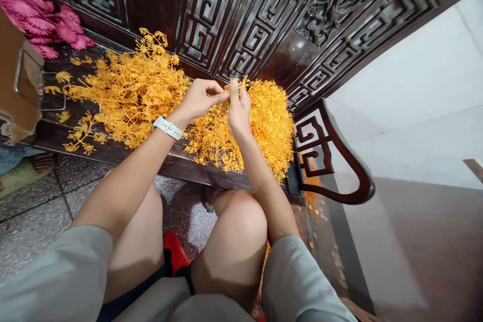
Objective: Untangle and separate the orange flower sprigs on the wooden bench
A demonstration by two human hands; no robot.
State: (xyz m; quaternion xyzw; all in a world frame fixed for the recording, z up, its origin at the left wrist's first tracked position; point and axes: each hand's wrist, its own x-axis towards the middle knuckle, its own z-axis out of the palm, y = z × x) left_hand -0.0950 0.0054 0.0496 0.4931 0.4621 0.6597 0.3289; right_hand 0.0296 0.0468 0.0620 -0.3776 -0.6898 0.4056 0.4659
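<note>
Where the left pile [132, 90] and the right pile [271, 115] of yellow sprigs meet on the bench [211, 175], the left hand [199, 98] and the right hand [238, 108] are held above, fingertips together. Both are closed in a pinch, but whether a sprig is gripped between them cannot be told, the tips being partly hidden. The left pile is spread loosely, with stray sprigs [64, 77] lying near the box [22, 75]; the right pile is packed more densely and is bounded on its right by the armrest [352, 176]. The far edge is closed off by the carved back [151, 5], so little room is left beyond the piles. Along the near edge, a strip of dark wood is exposed, reached at its right end by the right pile. The far left is taken up by pink flowers [41, 20]. The right knee [241, 216] is set close to the near edge, while open floor [41, 216] is seen at the near left. Past the armrest, a pale wall [415, 75] is seen.
</note>
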